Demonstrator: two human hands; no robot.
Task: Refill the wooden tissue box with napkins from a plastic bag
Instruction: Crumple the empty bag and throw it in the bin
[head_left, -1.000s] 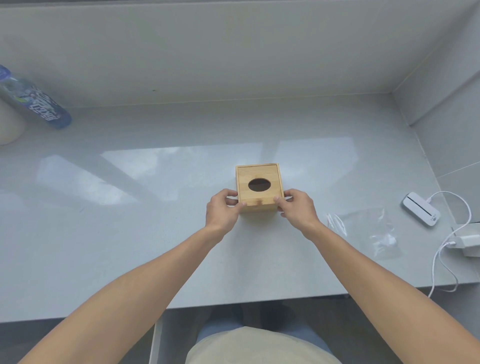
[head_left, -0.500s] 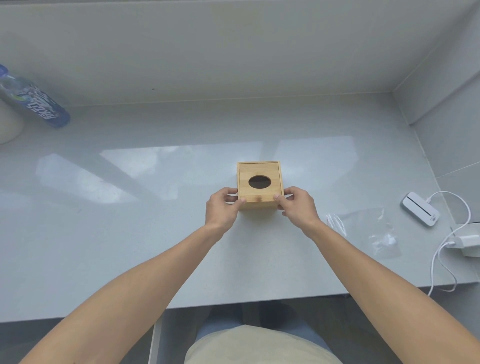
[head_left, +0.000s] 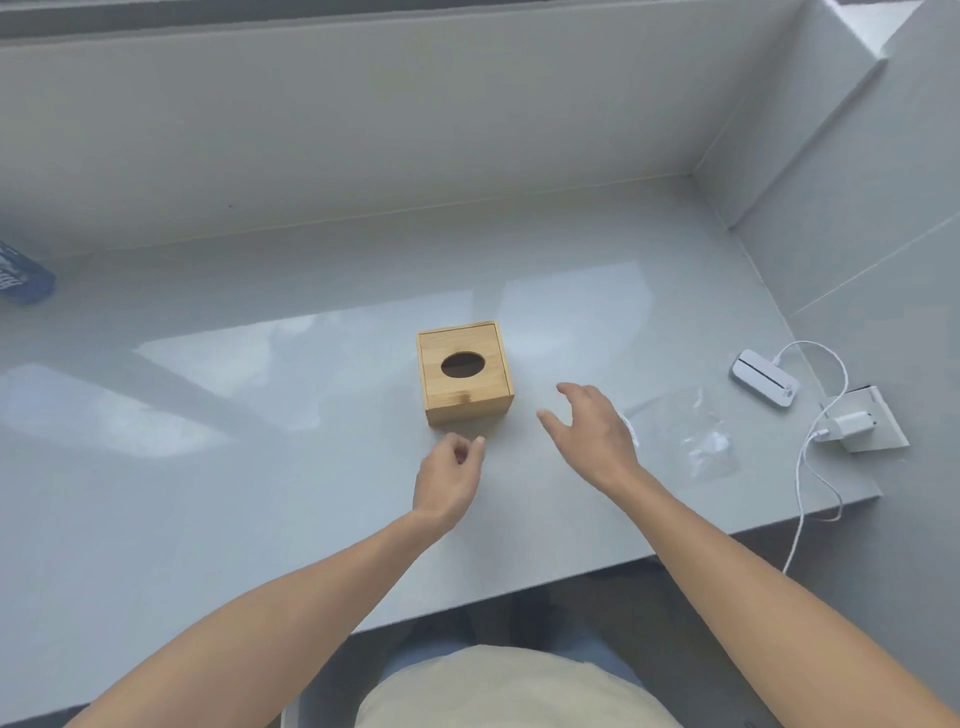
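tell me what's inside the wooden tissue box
Through the oval hole in the lid of the square wooden tissue box only darkness shows; no napkin pokes out. The closed lid hides the rest of the inside.

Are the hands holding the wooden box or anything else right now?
No, nothing is held. The left hand is loosely curled and the right hand is open, and both are off the wooden box.

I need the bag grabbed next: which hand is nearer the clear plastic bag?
Right. The right hand hovers open just left of the plastic bag; the left hand sits farther left, in front of the wooden box.
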